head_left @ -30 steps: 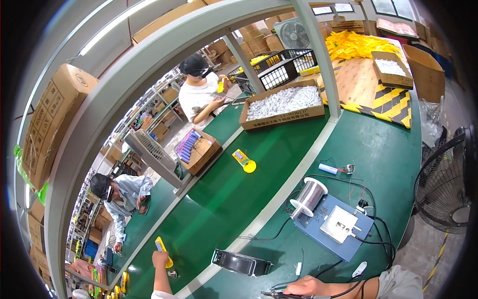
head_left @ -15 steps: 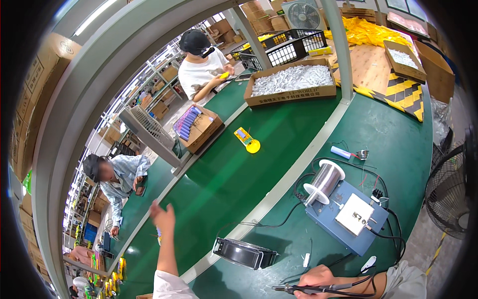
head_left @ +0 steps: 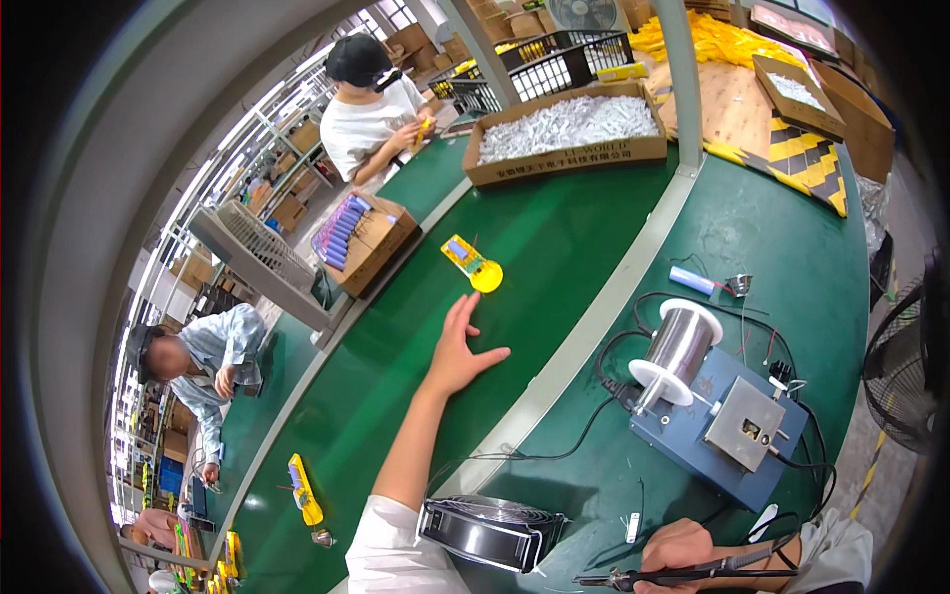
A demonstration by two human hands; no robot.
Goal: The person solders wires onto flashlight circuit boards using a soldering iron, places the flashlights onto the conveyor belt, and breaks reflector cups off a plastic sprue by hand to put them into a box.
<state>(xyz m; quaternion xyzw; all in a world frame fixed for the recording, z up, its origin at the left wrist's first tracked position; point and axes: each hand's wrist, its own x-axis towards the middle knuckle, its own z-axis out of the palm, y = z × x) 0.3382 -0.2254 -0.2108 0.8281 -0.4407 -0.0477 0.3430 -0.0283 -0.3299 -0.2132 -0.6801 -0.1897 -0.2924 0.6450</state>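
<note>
My left hand [head_left: 463, 354] is stretched over the green belt, fingers spread and holding nothing. Just beyond its fingertips lies a yellow plastic housing [head_left: 485, 276] with a round end, a purple cell and a small green board; no grip on it shows. A second yellow housing [head_left: 306, 492] rests on the belt to the left, with a small silvery lamp cup [head_left: 323, 538] at its end. Low on the right, my right hand [head_left: 677, 554] is closed round a soldering iron [head_left: 633, 578], whose tip points left and whose cable runs back along my forearm.
A solder spool [head_left: 677, 351] stands beside a blue soldering unit [head_left: 727, 436] on the right bench. Near my left forearm is a black fan [head_left: 492, 533]. Across the belt are a carton of purple cells [head_left: 371, 247], a carton of white parts [head_left: 569, 139] and two people at work.
My left hand has swung right and forward, from the belt's left side to the nearer end of the yellow housing. The second housing, mostly hidden behind my arm before, now shows fully.
</note>
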